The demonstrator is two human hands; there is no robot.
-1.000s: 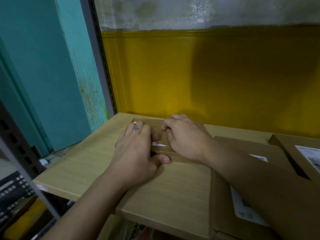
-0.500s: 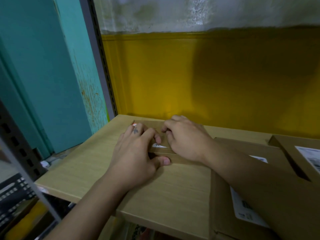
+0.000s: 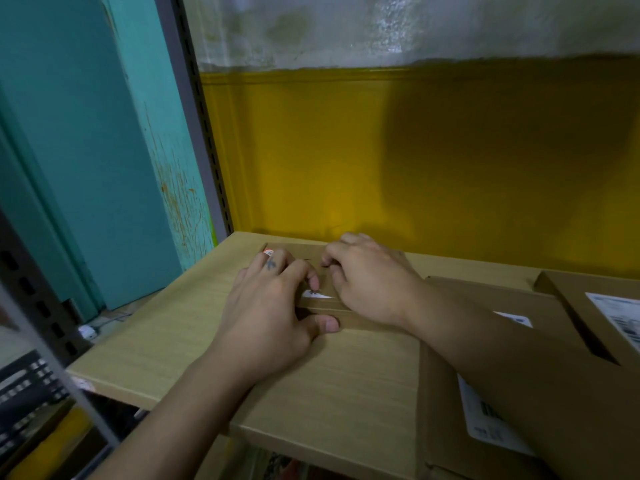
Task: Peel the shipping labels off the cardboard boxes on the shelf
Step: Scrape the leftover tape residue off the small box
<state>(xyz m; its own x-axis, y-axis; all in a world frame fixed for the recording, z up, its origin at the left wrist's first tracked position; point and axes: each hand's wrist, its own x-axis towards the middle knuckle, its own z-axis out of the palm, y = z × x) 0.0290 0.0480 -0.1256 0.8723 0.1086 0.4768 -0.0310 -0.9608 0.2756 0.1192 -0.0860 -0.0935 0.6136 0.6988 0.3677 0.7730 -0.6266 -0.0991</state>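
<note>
The white label scrap [image 3: 317, 294] lies on the small box [image 3: 301, 251] between the flat left hand [image 3: 266, 306] and the right hand [image 3: 369, 285], whose curled fingers hide any grip.

Bare left hand [image 3: 266, 306] and right hand [image 3: 370, 282] on uncovered forearms [image 3: 502, 344]. Small dark cross-like tattoo [image 3: 271, 264] on a left finger. Short, plain fingernails [image 3: 330, 326].

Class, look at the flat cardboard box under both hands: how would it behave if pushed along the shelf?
Low and wide, the flat cardboard box would probably slide, not tip. The shelf looks smooth, so it likely moves easily; the left hand rests on top, perhaps steadying it.
</note>
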